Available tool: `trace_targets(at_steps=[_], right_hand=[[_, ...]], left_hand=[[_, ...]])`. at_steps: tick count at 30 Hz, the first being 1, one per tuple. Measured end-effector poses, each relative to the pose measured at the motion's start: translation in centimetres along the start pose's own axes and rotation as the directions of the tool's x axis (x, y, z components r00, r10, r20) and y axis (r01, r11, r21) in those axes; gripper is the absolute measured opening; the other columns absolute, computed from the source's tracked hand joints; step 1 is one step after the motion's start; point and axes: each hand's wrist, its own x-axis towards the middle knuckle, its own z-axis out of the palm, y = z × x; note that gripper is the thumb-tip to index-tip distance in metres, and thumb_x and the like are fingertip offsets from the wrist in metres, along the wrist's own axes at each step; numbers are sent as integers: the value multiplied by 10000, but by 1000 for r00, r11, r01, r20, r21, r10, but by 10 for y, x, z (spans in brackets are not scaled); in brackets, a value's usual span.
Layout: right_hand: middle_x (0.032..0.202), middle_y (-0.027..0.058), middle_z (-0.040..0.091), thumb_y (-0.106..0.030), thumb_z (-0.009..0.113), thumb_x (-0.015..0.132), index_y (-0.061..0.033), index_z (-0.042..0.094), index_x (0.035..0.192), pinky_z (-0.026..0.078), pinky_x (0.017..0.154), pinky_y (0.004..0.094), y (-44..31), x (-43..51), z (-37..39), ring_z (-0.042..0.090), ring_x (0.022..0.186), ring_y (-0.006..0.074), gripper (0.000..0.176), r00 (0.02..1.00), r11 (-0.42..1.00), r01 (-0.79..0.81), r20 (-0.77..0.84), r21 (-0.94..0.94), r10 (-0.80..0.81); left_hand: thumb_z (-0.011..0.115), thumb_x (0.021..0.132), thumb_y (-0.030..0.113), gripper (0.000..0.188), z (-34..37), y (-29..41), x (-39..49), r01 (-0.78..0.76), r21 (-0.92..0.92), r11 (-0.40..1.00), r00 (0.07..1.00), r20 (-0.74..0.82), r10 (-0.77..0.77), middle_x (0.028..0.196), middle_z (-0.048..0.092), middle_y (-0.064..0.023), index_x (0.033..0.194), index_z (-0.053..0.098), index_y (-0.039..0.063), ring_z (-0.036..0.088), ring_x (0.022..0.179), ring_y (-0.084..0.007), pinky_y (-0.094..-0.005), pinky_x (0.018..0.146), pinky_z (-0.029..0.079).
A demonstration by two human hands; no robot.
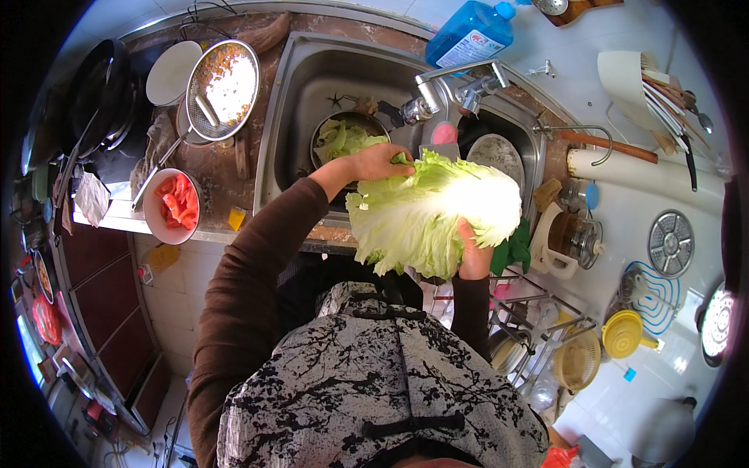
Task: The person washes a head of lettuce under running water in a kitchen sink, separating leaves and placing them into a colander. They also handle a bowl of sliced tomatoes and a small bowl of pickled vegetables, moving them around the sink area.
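A large head of napa cabbage (pixel 418 219) lies across both hands above the front rim of the steel sink (pixel 351 52). With my right hand (pixel 474 254) I support its underside near the pale stem end. My left hand (pixel 383 162) pinches a leaf edge at the upper left of the head, fingers curled. Behind that wrist, in the sink basin, a round metal bowl (pixel 316 131) holds loose green leaves (pixel 345 140). The faucet (pixel 436 96) stands over the sink just beyond the cabbage.
On the left counter are a bowl of cut tomatoes (pixel 172 202), a mesh strainer (pixel 222 90) and a white bowl (pixel 169 76). A blue bottle (pixel 474 35) stands behind the faucet. A glass pitcher (pixel 564 237) and a wire rack (pixel 544 333) are at the right.
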Motion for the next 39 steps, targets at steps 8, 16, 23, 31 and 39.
trace_targets(at_steps=[8, 16, 23, 31, 39], right_hand=[[1154, 64, 556, -45, 659, 817, 6, 477, 1224, 419, 896, 294, -2, -5, -9, 537, 1002, 164, 448, 999, 993, -34, -16, 115, 36], [1170, 58, 545, -25, 664, 797, -14, 479, 1227, 424, 894, 303, -7, 0, 4, 535, 1023, 169, 468, 992, 990, -20, -120, 137, 37], [1102, 52, 573, -13, 617, 826, -34, 523, 1167, 468, 845, 325, -5, 19, 1, 565, 965, 184, 354, 966, 920, -104, -183, 378, 184], [1069, 68, 600, -51, 596, 861, -29, 560, 1125, 489, 830, 330, 10, 33, -5, 586, 947, 195, 267, 947, 802, -197, -103, 563, 304], [1070, 75, 606, -97, 578, 882, -19, 553, 1135, 493, 835, 336, 21, 23, 1, 594, 949, 208, 266, 920, 722, -294, -19, 627, 391]], left_hand=[[611, 870, 298, 289, -38, -64, 4, 187, -87, 978, 824, -529, -205, 853, 674, -95, 987, 648, 37, 616, 761, -201, -335, 711, 468], [505, 825, 627, 870, -23, -69, -12, 472, -20, 882, 862, -199, -466, 1364, 422, -195, 1429, 249, 57, 405, 1264, -311, -367, 1021, 338], [398, 776, 767, 968, 17, -20, -51, 229, -683, 694, 971, 106, -216, 1400, 368, -183, 1408, 299, 41, 326, 1310, -293, -419, 1090, 223], [616, 827, 509, 570, 40, -15, -51, 266, -120, 956, 911, -293, -290, 685, 568, -173, 809, 582, -59, 555, 636, -233, -388, 599, 447], [574, 845, 238, 216, 6, -79, -44, 112, 378, 919, 856, -506, 104, 861, 632, -185, 1002, 594, 91, 600, 806, -376, -450, 696, 483]])
